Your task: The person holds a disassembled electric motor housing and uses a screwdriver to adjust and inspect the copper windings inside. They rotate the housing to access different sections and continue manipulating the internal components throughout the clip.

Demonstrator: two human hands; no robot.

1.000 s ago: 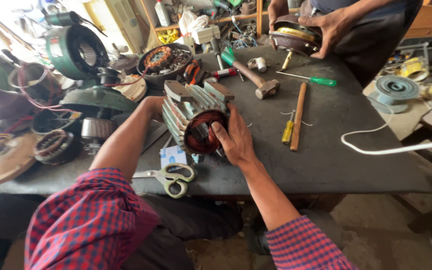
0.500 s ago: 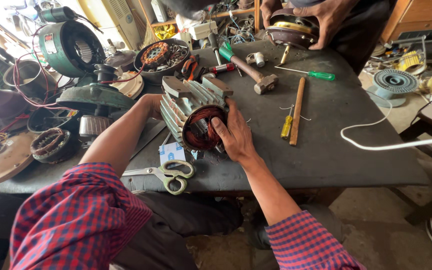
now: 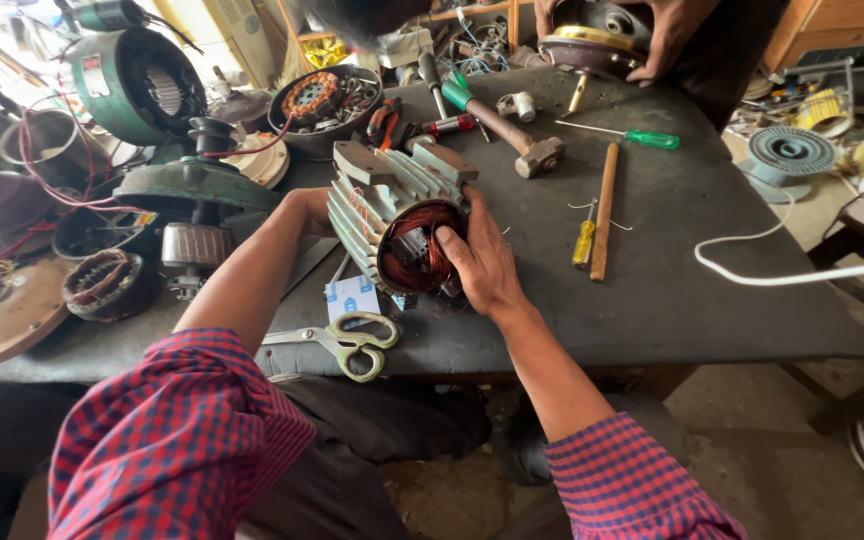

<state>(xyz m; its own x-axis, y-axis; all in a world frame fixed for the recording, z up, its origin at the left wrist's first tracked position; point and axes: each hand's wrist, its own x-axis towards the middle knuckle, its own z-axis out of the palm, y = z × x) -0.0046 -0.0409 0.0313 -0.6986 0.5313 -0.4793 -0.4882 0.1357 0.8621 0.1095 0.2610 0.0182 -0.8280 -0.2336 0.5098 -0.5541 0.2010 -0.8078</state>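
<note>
At the table: near the middle of the dark table (image 3: pixel 712 260) I saw the motor housing (image 3: pixel 392 215) lying on its side, open end turned toward me.
Right hand: my right hand (image 3: pixel 482 265) lay against the open end, fingers spread over the copper windings (image 3: pixel 414 255), thumb at the rim; it pressed rather than closed around anything.
Left hand: my left hand (image 3: pixel 312 208) was behind the housing at its far side, mostly hidden; I could not tell how it gripped.
Near the housing: scissors (image 3: pixel 347 340) lay just in front, at the table edge; a yellow screwdriver (image 3: pixel 583 243) and a wooden stick (image 3: pixel 603 210) lay to the right, a hammer (image 3: pixel 500 125) beyond.
Other person: two hands held a round motor part (image 3: pixel 592 45) at the far edge.
</note>
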